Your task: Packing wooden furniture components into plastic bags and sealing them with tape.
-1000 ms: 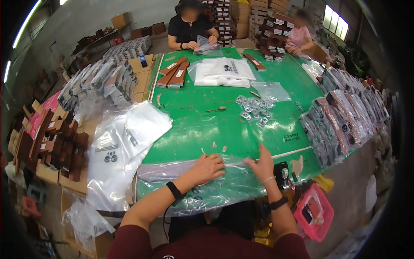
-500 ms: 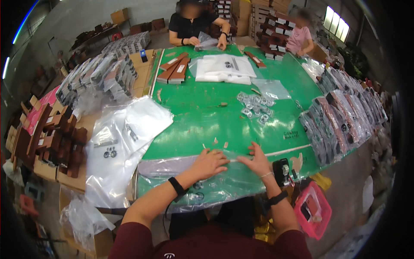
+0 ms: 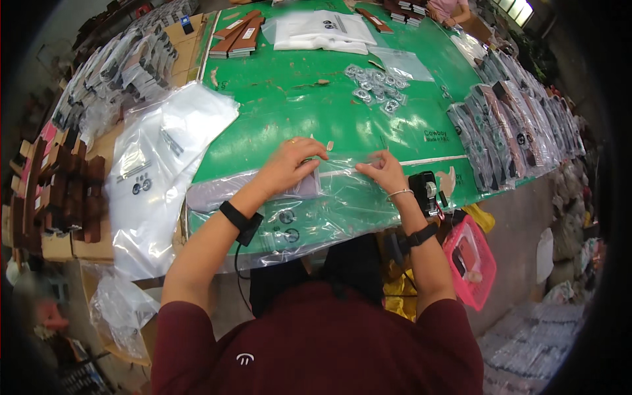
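A clear plastic bag [image 3: 329, 210] lies along the near edge of the green table, with dark printed marks on its film. Inside it, on the left, sits a long, flat, greyish-purple piece [image 3: 220, 191]; its exact kind I cannot make out. My left hand [image 3: 293, 164] rests over the right end of that piece, with thumb and fingers pinched on the bag's film. My right hand [image 3: 387, 172] pinches the film farther right, near the bag's open-looking end. Clear film stretches between both hands.
Printed plastic bags [image 3: 164, 145] lie at left, beside stacked brown pieces [image 3: 66, 191]. Small packets of round parts [image 3: 378, 85] lie mid-table. A black tape dispenser [image 3: 423, 191] stands right of my right hand. Wrapped bundles [image 3: 507, 131] line the right; a pink basket [image 3: 471, 263] is below.
The view has tilted downward, so the table sits higher in the picture. Both hands, spread over the bag before, have closed into pinches on its film.
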`<state>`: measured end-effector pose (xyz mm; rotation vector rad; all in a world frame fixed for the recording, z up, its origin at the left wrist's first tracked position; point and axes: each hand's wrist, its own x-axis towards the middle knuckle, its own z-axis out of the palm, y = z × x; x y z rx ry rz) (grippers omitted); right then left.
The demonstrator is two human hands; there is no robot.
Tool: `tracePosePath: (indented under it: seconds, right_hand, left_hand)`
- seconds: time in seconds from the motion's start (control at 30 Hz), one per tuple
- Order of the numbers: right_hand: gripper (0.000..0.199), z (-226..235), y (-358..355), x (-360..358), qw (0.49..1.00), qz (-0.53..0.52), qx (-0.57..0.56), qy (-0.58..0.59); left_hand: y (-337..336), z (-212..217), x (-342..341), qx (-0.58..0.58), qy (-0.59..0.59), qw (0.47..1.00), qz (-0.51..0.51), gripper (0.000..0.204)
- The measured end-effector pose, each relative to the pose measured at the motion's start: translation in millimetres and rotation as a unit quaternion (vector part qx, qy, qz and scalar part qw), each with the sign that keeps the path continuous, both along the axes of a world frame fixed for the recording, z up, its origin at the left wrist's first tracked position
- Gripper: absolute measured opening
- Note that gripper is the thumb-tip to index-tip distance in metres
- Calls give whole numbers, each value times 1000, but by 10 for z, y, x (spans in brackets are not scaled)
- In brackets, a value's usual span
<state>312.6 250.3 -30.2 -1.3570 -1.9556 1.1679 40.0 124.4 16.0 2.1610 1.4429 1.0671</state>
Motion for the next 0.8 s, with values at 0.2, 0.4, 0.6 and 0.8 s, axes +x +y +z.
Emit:
tracePosePath:
  seconds: [0.2,0.4,0.6,0.8]
  right_hand:
    - [31,236,-26,41,978,22,-179,100]
    - [21,750,-124,-156,967,120,-181,136]
    - [15,967,-272,-445,950,184,-183,172]
    - [12,855,-804,-964,957,164,-170,166]
  left_hand:
    - [-181,-93,129,-46,110,993,0,16]
    - [-165,-158,99,-19,108,994,10,18]
    - [-151,-138,78,-92,-128,986,51,23]
    - [-115,-194,11,-17,-391,919,47,46]
